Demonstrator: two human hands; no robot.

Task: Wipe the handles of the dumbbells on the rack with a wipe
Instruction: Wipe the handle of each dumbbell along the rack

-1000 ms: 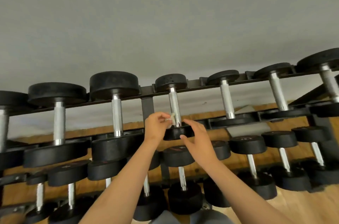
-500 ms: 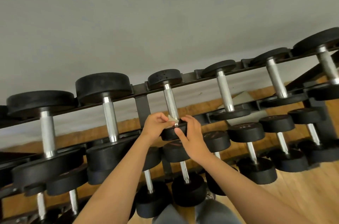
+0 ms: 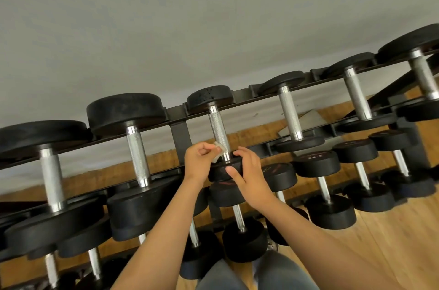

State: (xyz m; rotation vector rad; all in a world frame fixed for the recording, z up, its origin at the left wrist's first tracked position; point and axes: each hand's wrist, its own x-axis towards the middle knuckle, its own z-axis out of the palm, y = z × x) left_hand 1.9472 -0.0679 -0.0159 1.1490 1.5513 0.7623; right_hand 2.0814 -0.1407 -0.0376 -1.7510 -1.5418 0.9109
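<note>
A black rack (image 3: 180, 130) carries rows of black dumbbells with knurled chrome handles. In the middle of the top row stands a small dumbbell with its handle (image 3: 218, 133) upright in view. My left hand (image 3: 200, 162) pinches a small white wipe (image 3: 219, 150) against the lower left side of that handle. My right hand (image 3: 247, 174) grips the near black head (image 3: 219, 171) of the same dumbbell, fingers curled over its top edge and thumb on its face.
Larger dumbbells (image 3: 136, 147) stand to the left on the top row, others (image 3: 288, 118) to the right. Lower rows hold several more dumbbells (image 3: 319, 164). A grey wall lies behind the rack, wooden floor (image 3: 392, 242) below right. My legs show at the bottom.
The view has drifted so the rack tilts more. My right hand has closed onto the near dumbbell head, and my left hand keeps the wipe low on the handle.
</note>
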